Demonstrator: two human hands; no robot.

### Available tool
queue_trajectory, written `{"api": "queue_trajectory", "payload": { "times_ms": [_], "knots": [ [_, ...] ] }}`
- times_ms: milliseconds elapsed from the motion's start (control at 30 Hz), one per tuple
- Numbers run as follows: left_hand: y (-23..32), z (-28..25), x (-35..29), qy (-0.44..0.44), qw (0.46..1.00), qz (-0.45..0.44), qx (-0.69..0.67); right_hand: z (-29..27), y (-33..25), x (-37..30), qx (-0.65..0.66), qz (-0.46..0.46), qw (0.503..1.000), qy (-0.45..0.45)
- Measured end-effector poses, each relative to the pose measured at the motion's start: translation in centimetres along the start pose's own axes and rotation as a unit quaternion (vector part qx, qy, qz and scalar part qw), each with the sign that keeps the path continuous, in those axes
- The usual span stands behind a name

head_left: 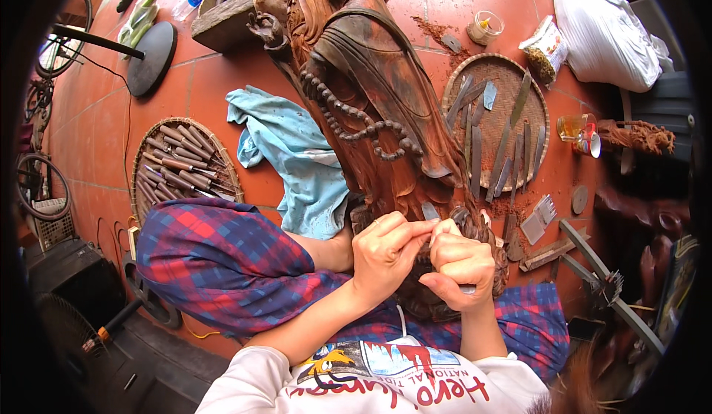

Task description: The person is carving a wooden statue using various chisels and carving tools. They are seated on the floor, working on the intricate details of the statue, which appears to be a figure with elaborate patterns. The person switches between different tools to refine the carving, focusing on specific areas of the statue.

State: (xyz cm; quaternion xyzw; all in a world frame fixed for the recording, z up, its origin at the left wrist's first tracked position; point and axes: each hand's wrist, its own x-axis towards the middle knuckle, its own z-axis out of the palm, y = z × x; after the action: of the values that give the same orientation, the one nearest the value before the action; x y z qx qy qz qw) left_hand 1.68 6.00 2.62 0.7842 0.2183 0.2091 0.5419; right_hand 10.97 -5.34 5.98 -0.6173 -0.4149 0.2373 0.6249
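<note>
A large dark reddish-brown carved wooden statue (378, 65) with draped robes and a string of carved beads (348, 121) lies between my legs, its lower end toward me. Above that end my hands meet. My left hand (384, 254) is closed in a pinch, fingertips against the right hand's fingers; what it pinches is hidden. My right hand (463, 266) is closed around a thin tool, whose grey end shows below the thumb. Just beyond the fingertips is a small flat grey-blue piece (429, 211); I cannot tell whether it belongs to the tool.
At left, a round woven basket (141, 180) holds several wooden-handled carving tools beside a light blue cloth (293, 154). A woven tray (461, 80) with flat metal files lies at right. Beyond it are a jar (485, 27), a white sack (604, 32) and a glass mug (575, 127). Wood shavings dot the tiles.
</note>
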Motion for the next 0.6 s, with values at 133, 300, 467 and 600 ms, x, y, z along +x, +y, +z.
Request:
{"api": "queue_trajectory", "payload": {
  "times_ms": [133, 300, 467, 600],
  "knots": [
    [0.1, -0.2, 1.3, 0.026, 0.999, 0.011, 0.018, -0.2, -0.1, 1.7, 0.015, -0.006, 1.000, 0.015],
    [-0.1, 0.0, 0.2, 0.001, 1.000, 0.011, 0.021, -0.3, 0.0, 0.5, 0.011, -0.004, 1.000, 0.005],
    [0.0, 0.0, 0.4, 0.009, 0.999, 0.016, 0.027, -0.1, 0.3, 0.4, 0.009, -0.012, 1.000, 0.008],
    [0.0, 0.1, 0.2, -0.001, 1.000, 0.009, 0.020, -0.5, -0.3, 0.6, 0.004, -0.005, 1.000, -0.002]
  ]
}}
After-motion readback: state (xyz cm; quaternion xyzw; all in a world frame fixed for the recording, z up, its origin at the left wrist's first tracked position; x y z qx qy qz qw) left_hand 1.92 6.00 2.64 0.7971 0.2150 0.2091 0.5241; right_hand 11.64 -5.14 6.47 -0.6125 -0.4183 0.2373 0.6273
